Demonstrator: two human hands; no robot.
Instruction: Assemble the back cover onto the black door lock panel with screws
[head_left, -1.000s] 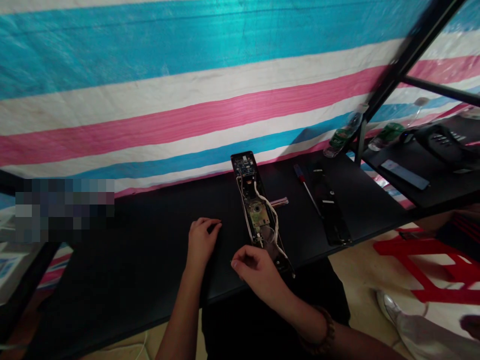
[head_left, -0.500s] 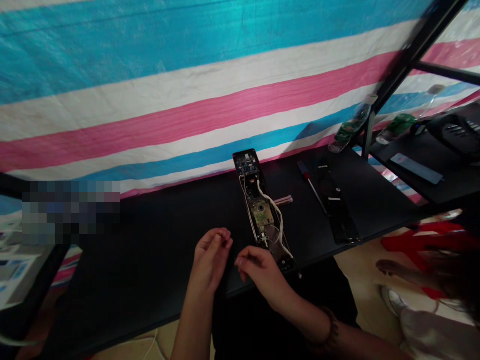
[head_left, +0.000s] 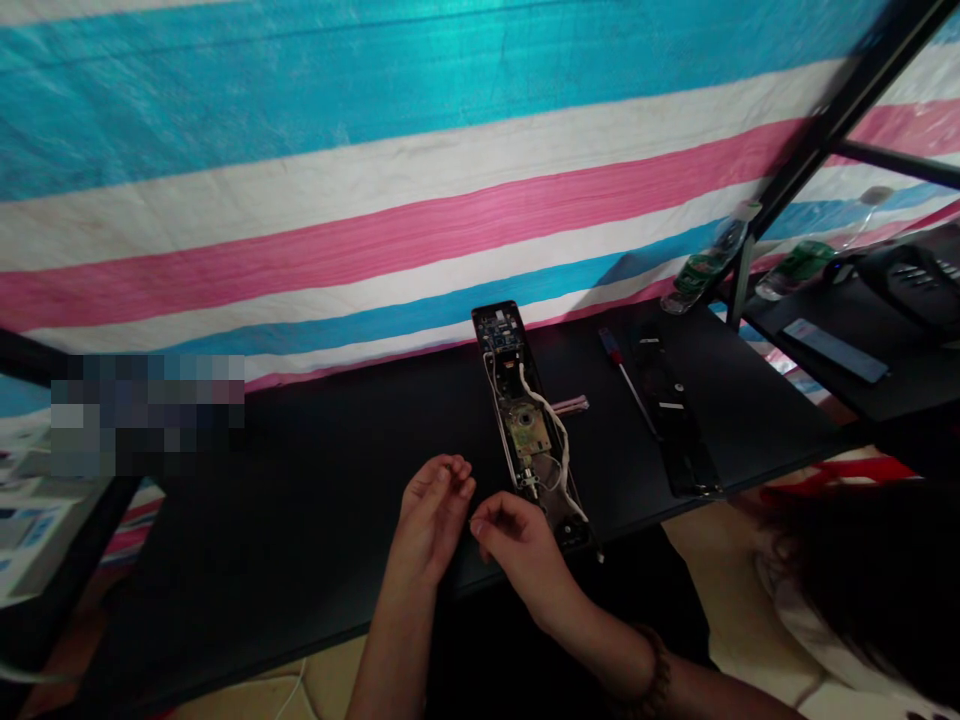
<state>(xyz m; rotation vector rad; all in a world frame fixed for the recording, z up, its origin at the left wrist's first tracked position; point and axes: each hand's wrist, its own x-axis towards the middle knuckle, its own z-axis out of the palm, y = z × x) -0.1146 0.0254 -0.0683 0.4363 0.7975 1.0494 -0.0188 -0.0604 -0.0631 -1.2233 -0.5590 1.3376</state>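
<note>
My left hand [head_left: 431, 515] is raised over the black table edge, its thumb and fingertips pinched together; anything between them is too small to make out. Close to its right, my right hand [head_left: 519, 545] is curled with thumb and index finger pressed together, and what it may hold is hidden. The two hands are apart. Just beyond my right hand lies a long, opened black device housing [head_left: 501, 398], with a green-blue circuit board [head_left: 500, 332] at the far end, a metal-plated module [head_left: 527, 430] in the middle and a white cable [head_left: 564, 450] along its right side.
Right of the housing lie a small bundle of strips [head_left: 571, 405], a screwdriver [head_left: 630, 380] and a black cover plate [head_left: 670, 415]. A plastic bottle [head_left: 709, 262] leans at the striped sheet. A phone-like slab [head_left: 836, 349] lies on the side table. Another person's head [head_left: 885, 590] is at lower right.
My hands keep nearly the same pose, with the left fingers slightly shifted. The view has moved slightly. At lower right, the other person's head has come further into view, and their hand is no longer visible.
</note>
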